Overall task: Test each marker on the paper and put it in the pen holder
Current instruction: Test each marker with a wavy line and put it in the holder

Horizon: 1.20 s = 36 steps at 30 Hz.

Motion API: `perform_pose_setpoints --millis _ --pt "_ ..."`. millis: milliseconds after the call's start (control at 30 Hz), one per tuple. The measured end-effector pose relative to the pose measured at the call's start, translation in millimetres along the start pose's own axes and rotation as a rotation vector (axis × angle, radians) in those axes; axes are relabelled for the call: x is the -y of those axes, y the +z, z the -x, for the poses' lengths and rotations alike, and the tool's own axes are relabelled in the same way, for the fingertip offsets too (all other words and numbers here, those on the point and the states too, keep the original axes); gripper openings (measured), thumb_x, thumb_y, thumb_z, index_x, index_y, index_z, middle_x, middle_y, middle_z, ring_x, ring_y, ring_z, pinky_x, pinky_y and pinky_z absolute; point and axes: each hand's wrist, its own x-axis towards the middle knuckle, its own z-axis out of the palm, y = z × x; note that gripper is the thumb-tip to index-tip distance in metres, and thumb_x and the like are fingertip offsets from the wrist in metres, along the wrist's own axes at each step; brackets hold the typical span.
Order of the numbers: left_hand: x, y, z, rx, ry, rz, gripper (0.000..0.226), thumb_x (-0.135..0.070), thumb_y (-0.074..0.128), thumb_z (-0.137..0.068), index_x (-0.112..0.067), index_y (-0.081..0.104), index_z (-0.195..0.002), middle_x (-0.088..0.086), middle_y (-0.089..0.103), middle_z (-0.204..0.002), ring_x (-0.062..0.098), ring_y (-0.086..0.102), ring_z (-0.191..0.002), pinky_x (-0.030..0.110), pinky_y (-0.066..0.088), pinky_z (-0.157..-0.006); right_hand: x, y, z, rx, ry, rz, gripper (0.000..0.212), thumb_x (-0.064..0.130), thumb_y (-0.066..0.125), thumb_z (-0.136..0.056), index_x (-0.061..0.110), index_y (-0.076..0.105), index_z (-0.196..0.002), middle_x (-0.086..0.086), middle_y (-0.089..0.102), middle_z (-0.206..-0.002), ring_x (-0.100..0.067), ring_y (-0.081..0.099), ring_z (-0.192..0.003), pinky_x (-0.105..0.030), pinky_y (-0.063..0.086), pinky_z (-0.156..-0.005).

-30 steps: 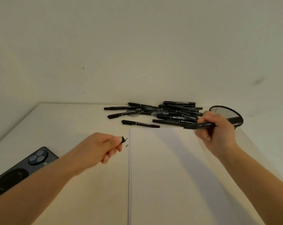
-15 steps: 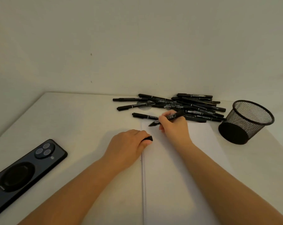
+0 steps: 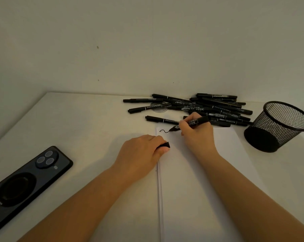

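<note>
My right hand (image 3: 197, 135) grips an uncapped black marker (image 3: 199, 121) with its tip on the top left corner of the white paper (image 3: 200, 180), where a short black squiggle (image 3: 163, 131) shows. At the paper's left edge my left hand (image 3: 142, 151) rests, pinching the marker's black cap (image 3: 165, 145). Several black markers (image 3: 208, 107) lie in a pile behind the paper. The black mesh pen holder (image 3: 277, 126) stands to the right of the paper, and I see nothing in it.
A dark phone (image 3: 25, 180) lies face down at the table's left. A round clear disc (image 3: 159, 107) sits under the left end of the marker pile. The wall stands right behind the pile.
My right hand brought the marker down from near the pen holder to the paper and drew a squiggle. My left hand came to rest at the paper's edge with the cap.
</note>
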Motion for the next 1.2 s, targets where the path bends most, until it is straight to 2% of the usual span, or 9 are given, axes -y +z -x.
perform_pose_setpoints --millis 33,133,267,333,567,833,933,1067,1200 --pt "0 0 0 -0.004 -0.006 0.012 0.033 -0.045 0.034 -0.093 -0.028 0.055 -0.112 -0.008 0.063 -0.103 0.013 0.056 -0.092 0.032 0.046 -0.073 1 -2 0 -0.039 -0.001 -0.044 0.012 0.016 0.060 -0.081 0.019 0.057 -0.069 0.002 0.059 -0.056 -0.008 0.055 -0.054 -0.024 0.043 -0.050" --pt "1 1 1 -0.021 -0.059 0.115 0.030 -0.046 0.041 -0.091 -0.027 0.058 -0.107 -0.008 0.064 -0.097 0.012 0.056 -0.083 0.033 0.047 -0.074 3 -8 0 -0.076 0.041 -0.233 0.017 0.012 0.058 -0.084 0.020 0.056 -0.069 0.005 0.058 -0.051 -0.004 0.053 -0.048 -0.018 0.041 -0.045" --pt "4 3 -2 -0.075 -0.126 0.276 0.020 -0.040 0.052 -0.088 -0.025 0.062 -0.095 -0.014 0.057 -0.089 0.005 0.051 -0.078 0.024 0.043 -0.072 6 -12 4 0.068 0.121 -0.477 0.034 0.012 0.054 -0.084 0.025 0.055 -0.053 0.003 0.048 -0.040 -0.009 0.042 -0.037 -0.017 0.032 -0.037" --pt "5 3 -3 -0.077 -0.144 0.316 0.016 -0.039 0.054 -0.087 -0.026 0.062 -0.092 -0.016 0.054 -0.086 0.005 0.052 -0.079 0.023 0.043 -0.072 8 -11 6 0.134 0.122 -0.530 0.030 0.018 0.054 -0.078 0.024 0.055 -0.049 0.003 0.045 -0.037 -0.010 0.038 -0.034 -0.016 0.029 -0.036" --pt "4 3 -3 -0.059 -0.187 0.383 0.011 -0.039 0.055 -0.087 -0.029 0.061 -0.087 -0.009 0.061 -0.079 0.011 0.056 -0.073 0.034 0.048 -0.070 8 -6 8 0.214 0.122 -0.514 0.023 0.020 0.052 -0.070 0.023 0.056 -0.047 0.003 0.043 -0.037 -0.010 0.037 -0.035 -0.016 0.027 -0.036" --pt "4 1 -2 -0.066 -0.165 0.386 0.008 -0.040 0.055 -0.086 -0.034 0.059 -0.083 -0.014 0.056 -0.068 0.002 0.048 -0.062 0.017 0.037 -0.057 12 -4 13 0.311 0.055 -0.416 0.018 0.020 0.057 -0.071 0.023 0.058 -0.053 0.001 0.049 -0.040 -0.010 0.043 -0.038 -0.014 0.031 -0.038" --pt "4 1 -2 -0.068 -0.119 0.398 0.008 -0.039 0.056 -0.086 -0.032 0.060 -0.084 -0.012 0.058 -0.070 0.004 0.048 -0.063 0.022 0.040 -0.060 14 -4 16 0.335 0.032 -0.398 0.020 0.022 0.057 -0.072 0.022 0.057 -0.052 0.003 0.049 -0.042 -0.010 0.044 -0.039 -0.015 0.033 -0.041" --pt "0 0 0 -0.079 -0.056 0.380 0.018 -0.044 0.052 -0.086 -0.029 0.063 -0.087 -0.010 0.060 -0.074 0.007 0.052 -0.067 0.030 0.045 -0.065 17 0 23 0.315 -0.011 -0.395 0.030 0.023 0.052 -0.079 0.014 0.054 -0.051 0.005 0.043 -0.039 -0.007 0.037 -0.037 -0.015 0.031 -0.041" --pt "-5 0 3 -0.126 -0.017 0.369 0.035 -0.053 0.044 -0.085 -0.025 0.065 -0.087 -0.012 0.060 -0.072 0.008 0.052 -0.067 0.028 0.044 -0.063 22 3 28 0.249 -0.019 -0.434 0.028 0.016 0.047 -0.077 0.005 0.046 -0.051 0.008 0.041 -0.038 -0.006 0.035 -0.035 -0.015 0.030 -0.038"
